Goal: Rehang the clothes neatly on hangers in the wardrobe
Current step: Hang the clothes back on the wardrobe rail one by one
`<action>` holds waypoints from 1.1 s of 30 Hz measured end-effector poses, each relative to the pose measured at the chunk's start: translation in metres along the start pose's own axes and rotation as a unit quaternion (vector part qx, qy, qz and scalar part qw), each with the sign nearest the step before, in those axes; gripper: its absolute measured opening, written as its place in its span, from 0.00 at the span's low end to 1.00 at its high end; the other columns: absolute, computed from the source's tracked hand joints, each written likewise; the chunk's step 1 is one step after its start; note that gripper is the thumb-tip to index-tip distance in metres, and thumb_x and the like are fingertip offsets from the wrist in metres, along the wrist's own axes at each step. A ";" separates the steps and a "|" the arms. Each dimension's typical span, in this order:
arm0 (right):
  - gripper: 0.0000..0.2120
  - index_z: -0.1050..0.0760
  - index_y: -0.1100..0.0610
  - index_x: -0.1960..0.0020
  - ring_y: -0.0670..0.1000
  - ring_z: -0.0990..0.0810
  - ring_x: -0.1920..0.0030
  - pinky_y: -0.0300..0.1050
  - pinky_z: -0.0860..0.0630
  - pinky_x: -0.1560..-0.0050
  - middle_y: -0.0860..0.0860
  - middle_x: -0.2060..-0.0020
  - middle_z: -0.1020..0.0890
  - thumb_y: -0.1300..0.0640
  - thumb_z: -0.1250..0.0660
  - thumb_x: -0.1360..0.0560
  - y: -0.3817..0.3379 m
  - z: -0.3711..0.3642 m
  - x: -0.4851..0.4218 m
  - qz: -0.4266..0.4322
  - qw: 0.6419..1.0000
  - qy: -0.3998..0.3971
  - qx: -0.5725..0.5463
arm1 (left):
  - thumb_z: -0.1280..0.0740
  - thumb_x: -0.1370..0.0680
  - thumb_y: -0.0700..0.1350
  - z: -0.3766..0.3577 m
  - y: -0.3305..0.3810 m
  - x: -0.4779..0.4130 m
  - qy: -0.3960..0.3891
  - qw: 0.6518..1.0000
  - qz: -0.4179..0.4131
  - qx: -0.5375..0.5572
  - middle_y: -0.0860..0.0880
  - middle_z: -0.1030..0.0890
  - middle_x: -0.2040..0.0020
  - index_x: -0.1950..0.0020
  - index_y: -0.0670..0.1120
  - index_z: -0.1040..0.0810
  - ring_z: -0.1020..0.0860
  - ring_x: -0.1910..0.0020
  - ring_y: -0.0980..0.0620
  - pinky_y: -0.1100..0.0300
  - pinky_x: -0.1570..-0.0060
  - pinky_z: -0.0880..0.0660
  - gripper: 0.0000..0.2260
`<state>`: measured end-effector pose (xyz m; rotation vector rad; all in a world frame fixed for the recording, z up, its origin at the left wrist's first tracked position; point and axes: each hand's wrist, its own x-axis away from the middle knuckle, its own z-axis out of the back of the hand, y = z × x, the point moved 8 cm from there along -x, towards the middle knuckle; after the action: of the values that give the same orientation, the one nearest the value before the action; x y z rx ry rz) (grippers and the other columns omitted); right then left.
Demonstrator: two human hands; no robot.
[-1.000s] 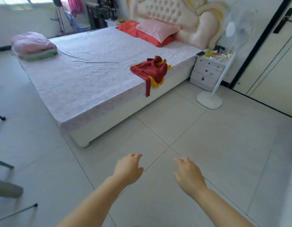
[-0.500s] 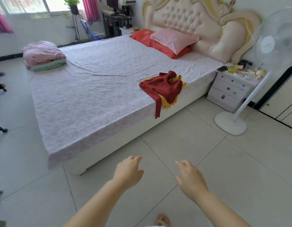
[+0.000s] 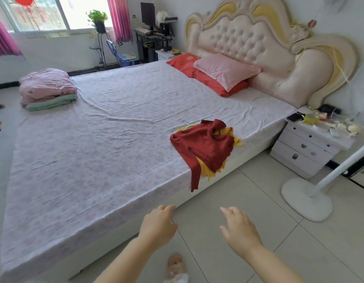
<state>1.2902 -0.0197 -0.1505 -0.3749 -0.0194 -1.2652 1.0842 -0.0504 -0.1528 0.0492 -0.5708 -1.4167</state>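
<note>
Your 2 hands are out ahead of you, low, by the near edge of the bed (image 3: 85, 160), both holding nothing. Left hand (image 3: 157, 225): fingers loosely curled & relaxed, tips level w/ the bed's near edge. Right hand (image 3: 239, 229): fingers spread & slack, over the floor tiles.

Clothes: 2 garments in 1 heap at the bed's right edge, about midway along. Red top (image 3: 207, 146) lies crumpled uppermost, w/ 1 sleeve hanging down over the side. Yellow garment (image 3: 205, 170) sits under it, showing at the edge. 1 hanger hook (image 3: 185, 123) pokes out on the heap's far side; rest of the hanger is hidden.

Also: 2 pillows at the head end, pink pillow (image 3: 226, 70) on red pillow (image 3: 185, 60). 1 folded pile (image 3: 47, 88), pink on green, at the far left corner. 1 nightstand (image 3: 305, 148) w/ 3 drawers & 1 fan base (image 3: 305, 199) off the bed's right side.
</note>
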 end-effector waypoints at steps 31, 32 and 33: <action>0.25 0.42 0.51 0.27 0.50 0.34 0.33 0.44 0.37 0.33 0.48 0.33 0.34 0.48 0.41 0.22 0.116 0.120 -0.586 0.147 0.982 -0.105 0.046 | 0.40 0.22 0.53 0.114 0.064 -0.489 0.021 0.977 0.193 0.088 0.52 0.32 0.31 0.27 0.52 0.40 0.31 0.35 0.51 0.57 0.39 0.31 0.24; 0.25 0.41 0.51 0.27 0.50 0.34 0.33 0.44 0.37 0.32 0.49 0.33 0.34 0.48 0.41 0.22 0.112 0.116 -0.597 0.152 0.981 -0.110 0.045 | 0.40 0.22 0.53 0.114 0.060 -0.496 0.020 0.976 0.199 0.090 0.52 0.32 0.31 0.27 0.52 0.40 0.31 0.35 0.51 0.56 0.39 0.31 0.24; 0.25 0.41 0.51 0.27 0.50 0.34 0.33 0.44 0.37 0.32 0.49 0.33 0.34 0.48 0.41 0.22 0.108 0.112 -0.606 0.156 0.980 -0.116 0.046 | 0.40 0.22 0.53 0.115 0.055 -0.504 0.020 0.975 0.203 0.094 0.52 0.32 0.31 0.27 0.52 0.40 0.31 0.35 0.51 0.57 0.39 0.31 0.24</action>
<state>1.2245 0.6003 -0.2070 -0.4261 -0.2084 -0.9027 1.0667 0.4664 -0.2073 0.1055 -0.6394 -0.9614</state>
